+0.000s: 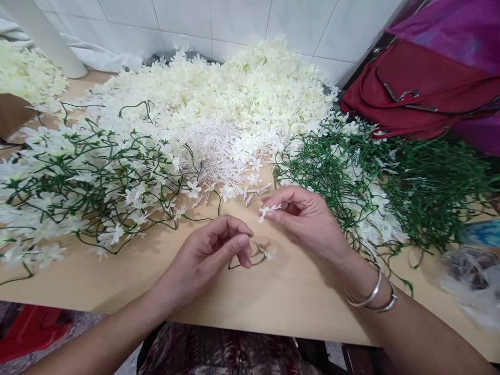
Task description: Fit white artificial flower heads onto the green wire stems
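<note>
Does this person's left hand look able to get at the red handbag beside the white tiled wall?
Probably not directly: the right hand and tangled thin green stems seem to lie between the left hand and the red handbag.

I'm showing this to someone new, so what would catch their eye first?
The great heap of cream-white flowers before the tiled wall would probably draw the eye first. Next comes the deep red bag at upper right. In the middle, the right hand pinches a small white piece.
</note>
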The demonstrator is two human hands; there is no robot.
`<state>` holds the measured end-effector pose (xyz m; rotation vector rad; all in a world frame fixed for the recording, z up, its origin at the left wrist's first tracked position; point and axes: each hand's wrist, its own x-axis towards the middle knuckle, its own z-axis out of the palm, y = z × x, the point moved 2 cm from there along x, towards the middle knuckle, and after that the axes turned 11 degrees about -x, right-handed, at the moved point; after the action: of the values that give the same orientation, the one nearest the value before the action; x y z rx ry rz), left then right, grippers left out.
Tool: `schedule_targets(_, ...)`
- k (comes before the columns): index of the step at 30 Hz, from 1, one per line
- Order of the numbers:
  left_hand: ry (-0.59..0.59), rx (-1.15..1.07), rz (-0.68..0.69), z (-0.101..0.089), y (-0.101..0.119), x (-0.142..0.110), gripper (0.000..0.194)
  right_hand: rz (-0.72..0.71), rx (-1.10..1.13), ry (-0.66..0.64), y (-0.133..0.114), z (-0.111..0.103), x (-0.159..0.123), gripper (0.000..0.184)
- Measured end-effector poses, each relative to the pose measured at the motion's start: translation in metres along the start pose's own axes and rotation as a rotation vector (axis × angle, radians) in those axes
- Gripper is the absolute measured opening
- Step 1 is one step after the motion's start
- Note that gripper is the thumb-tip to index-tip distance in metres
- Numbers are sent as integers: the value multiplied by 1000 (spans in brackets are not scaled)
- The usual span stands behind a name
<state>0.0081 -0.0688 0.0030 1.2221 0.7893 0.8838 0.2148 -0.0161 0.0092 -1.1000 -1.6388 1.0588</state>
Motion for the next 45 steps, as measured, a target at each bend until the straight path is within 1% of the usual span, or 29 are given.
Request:
schedule_targets(2, 94, -119, -55, 0, -1, 1, 19, 39, 23, -128, 0, 4, -2, 20)
schedule_targets(4, 130, -136, -62, 0, -4, 1, 21, 75, 40, -196, 1, 7, -3, 21)
schedule_targets(9, 182, -144, -35, 0, -6, 1, 22, 124, 55, -247, 2, 9, -3, 25)
schedule_targets(13, 191, -178, -39, -1, -6, 2, 19, 138, 53, -289, 1, 11, -3, 24)
schedule_targets(17, 184, -190, -61, 0, -7, 3, 16, 125, 50, -287, 1, 14, -3, 22)
schedule_targets(21, 185, -169, -70, 0, -10, 2, 18, 87, 8, -278, -3, 15, -5, 20)
schedule_targets(26, 167, -5, -41, 0, -10, -1, 20, 56, -94, -294, -7, 16, -10, 14)
schedule_targets(29, 188, 93, -2, 0, -9, -2, 20, 54, -97, -277, -5, 19, -12, 13)
schedule_targets(33, 220, 121, 12, 1, -10, -2, 19, 87, -36, -277, -2, 22, -10, 14)
schedule_targets(38, 250, 88, 19, 4, -15, -1, 12, 140, 8, -281, -1, 18, -5, 19)
schedule_targets(42, 245, 82, 49, 4, -18, -2, 19, 170, 17, -258, 2, 16, -4, 21)
schedule_targets(45, 279, 75, 33, 3, -20, -3, 21, 185, 11, -272, 5, 16, -4, 20)
